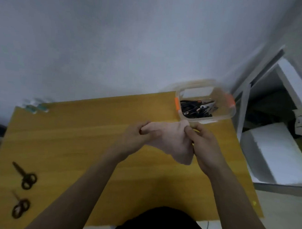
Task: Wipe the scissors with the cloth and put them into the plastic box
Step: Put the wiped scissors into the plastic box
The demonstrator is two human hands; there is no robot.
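A pale pink cloth (169, 142) is held above the middle of the yellow table (92, 128), stretched between both hands. My left hand (136, 138) pinches its left edge and my right hand (205, 146) grips its right side. No scissors show in the cloth. Just beyond the hands stands the clear plastic box (225, 116) with orange clips, holding several dark scissors (197, 108). Two more dark scissors lie at the table's left front: one (25, 176) farther back, one (20, 206) nearer me. The picture is blurred.
The table backs onto a white wall. A small blurred greenish object (37, 106) sits at the far left corner. To the right stand white foam blocks (276, 155) and a grey shelf frame (246, 96) close to the table edge.
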